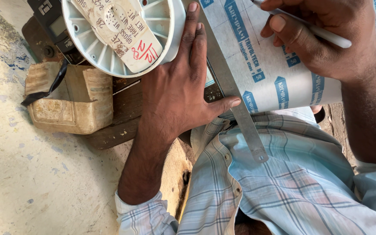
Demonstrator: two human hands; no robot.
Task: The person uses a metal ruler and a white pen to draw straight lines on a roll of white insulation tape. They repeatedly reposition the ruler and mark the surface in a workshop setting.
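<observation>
White spool point(122, 35): top cut off by upper frame edge; its right rim is covered by the fingers of the left hand point(175, 93). Steel ruler point(236, 93): upper end runs out of frame, mid-length partly under the left thumb, markings too faint to tell. Right hand point(314, 39): knuckles cropped at top edge; pen point(323, 34) tip hidden behind fingers; white sheet point(262, 65) runs off the top and right edges.
</observation>
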